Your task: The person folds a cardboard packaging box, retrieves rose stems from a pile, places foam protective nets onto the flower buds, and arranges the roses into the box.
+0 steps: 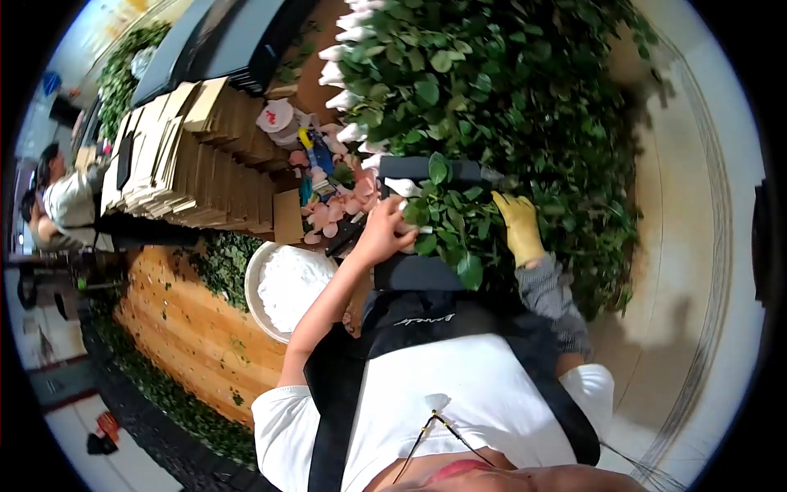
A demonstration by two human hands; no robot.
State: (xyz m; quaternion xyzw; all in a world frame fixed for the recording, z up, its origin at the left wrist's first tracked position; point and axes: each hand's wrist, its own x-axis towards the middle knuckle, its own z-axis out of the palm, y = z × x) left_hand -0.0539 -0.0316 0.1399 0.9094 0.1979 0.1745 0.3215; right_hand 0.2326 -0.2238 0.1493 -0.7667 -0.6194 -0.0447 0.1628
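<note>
My left hand, bare, is closed around the end of a leafy stem, by a white-wrapped flower head. The leafy stem lies across a dark padded stand and extends toward my right hand. That hand wears a yellow glove; its fingers are stretched out against the foliage, with nothing clearly held. Beyond both hands lies a large pile of leafy stems, with white-wrapped heads along its left edge.
Stacked cardboard sleeves, pink petals and a yellow-and-blue tool are at the left. A round tub holds white material. Fallen leaves cover parts of the floor. Another person is at the far left.
</note>
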